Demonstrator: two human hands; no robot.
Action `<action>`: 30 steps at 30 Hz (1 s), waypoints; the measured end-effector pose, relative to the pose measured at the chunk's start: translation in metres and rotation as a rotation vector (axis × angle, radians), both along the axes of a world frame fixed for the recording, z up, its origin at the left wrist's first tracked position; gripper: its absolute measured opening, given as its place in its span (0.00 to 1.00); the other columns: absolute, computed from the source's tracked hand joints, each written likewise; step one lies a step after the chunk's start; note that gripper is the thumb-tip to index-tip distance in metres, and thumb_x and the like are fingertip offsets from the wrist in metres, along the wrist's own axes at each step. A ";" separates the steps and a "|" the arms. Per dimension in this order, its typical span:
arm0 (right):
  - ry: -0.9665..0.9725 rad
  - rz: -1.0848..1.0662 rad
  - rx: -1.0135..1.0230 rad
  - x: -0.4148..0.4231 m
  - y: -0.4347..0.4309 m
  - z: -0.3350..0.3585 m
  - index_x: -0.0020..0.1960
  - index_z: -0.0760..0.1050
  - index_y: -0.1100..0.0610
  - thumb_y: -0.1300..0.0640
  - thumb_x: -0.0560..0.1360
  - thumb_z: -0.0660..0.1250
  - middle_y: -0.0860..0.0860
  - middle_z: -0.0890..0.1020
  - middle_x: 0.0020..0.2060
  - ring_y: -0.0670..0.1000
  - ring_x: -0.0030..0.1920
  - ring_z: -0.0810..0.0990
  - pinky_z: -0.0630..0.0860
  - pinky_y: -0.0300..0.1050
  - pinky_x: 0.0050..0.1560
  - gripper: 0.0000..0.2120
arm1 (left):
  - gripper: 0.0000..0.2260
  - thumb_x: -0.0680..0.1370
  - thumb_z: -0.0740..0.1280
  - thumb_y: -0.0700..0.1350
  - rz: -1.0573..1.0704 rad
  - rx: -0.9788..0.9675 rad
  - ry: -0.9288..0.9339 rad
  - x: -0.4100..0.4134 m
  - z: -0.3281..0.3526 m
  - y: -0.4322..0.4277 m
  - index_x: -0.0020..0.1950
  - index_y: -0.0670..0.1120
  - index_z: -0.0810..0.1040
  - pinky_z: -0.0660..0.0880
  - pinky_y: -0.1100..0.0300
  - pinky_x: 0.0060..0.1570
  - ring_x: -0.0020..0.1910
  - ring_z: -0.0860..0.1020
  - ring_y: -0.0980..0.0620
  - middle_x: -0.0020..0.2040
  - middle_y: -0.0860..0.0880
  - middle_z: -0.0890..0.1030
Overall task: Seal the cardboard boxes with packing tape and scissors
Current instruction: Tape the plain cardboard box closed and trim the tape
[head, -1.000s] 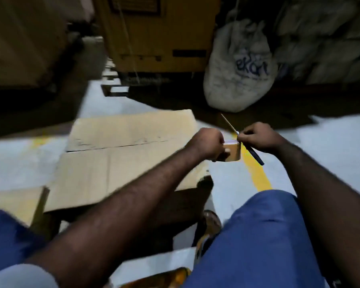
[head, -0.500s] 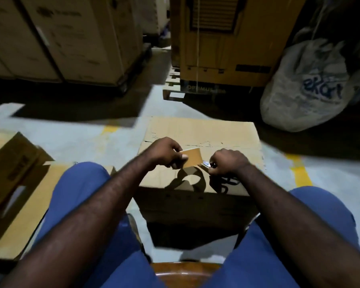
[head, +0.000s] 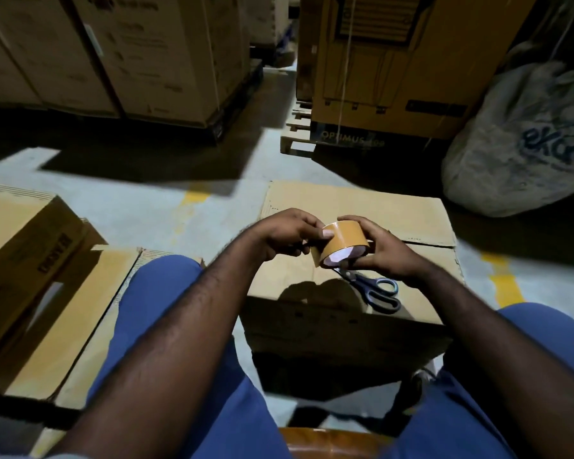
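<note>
Blue-handled scissors (head: pixel 362 283) had landed on the cardboard box (head: pixel 362 207); left hand (head: pixel 285 233) and right hand (head: pixel 381 250) both clasped the tape roll (head: pixel 343 236), likely to peel its end.

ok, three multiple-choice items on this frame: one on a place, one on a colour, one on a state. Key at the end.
1. Where do the scissors lie?
A. on the floor
B. on top of the cardboard box
C. in the white sack

2. What colour is the tape roll?
A. tan-brown
B. white
C. blue

3. How is the tape roll held?
A. it lies on the box
B. both hands grip it
C. it lies on the floor

Key: 1 B, the scissors rest flat on the box top. 2 A, the roll's outer face is tan-brown. 3 B, the left hand and the right hand both grip it above the box.
</note>
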State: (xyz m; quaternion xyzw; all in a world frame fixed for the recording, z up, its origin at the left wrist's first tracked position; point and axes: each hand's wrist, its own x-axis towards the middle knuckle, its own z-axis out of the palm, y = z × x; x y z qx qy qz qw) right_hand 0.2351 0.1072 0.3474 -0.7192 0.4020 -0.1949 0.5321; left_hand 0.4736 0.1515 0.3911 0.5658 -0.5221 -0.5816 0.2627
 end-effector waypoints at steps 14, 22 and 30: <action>-0.266 -0.324 0.055 0.007 -0.012 -0.017 0.62 0.74 0.57 0.76 0.70 0.74 0.58 0.80 0.57 0.59 0.56 0.82 0.85 0.55 0.47 0.26 | 0.07 0.83 0.65 0.47 0.567 0.192 0.299 -0.038 -0.029 -0.003 0.52 0.43 0.76 0.79 0.52 0.45 0.41 0.78 0.48 0.43 0.46 0.77; -0.121 -0.308 -0.128 0.013 -0.015 -0.030 0.58 0.75 0.57 0.70 0.69 0.78 0.57 0.80 0.53 0.59 0.53 0.82 0.85 0.54 0.47 0.22 | 0.05 0.79 0.67 0.36 0.756 0.143 0.361 -0.047 -0.043 -0.008 0.47 0.44 0.81 0.74 0.60 0.37 0.39 0.78 0.52 0.39 0.48 0.82; 0.034 -0.284 -0.245 0.021 -0.008 -0.033 0.56 0.73 0.55 0.68 0.73 0.74 0.52 0.80 0.49 0.53 0.49 0.81 0.80 0.46 0.42 0.18 | 0.13 0.80 0.69 0.42 0.869 0.050 0.161 -0.052 -0.068 -0.015 0.36 0.45 0.73 0.63 0.60 0.31 0.32 0.68 0.51 0.33 0.48 0.74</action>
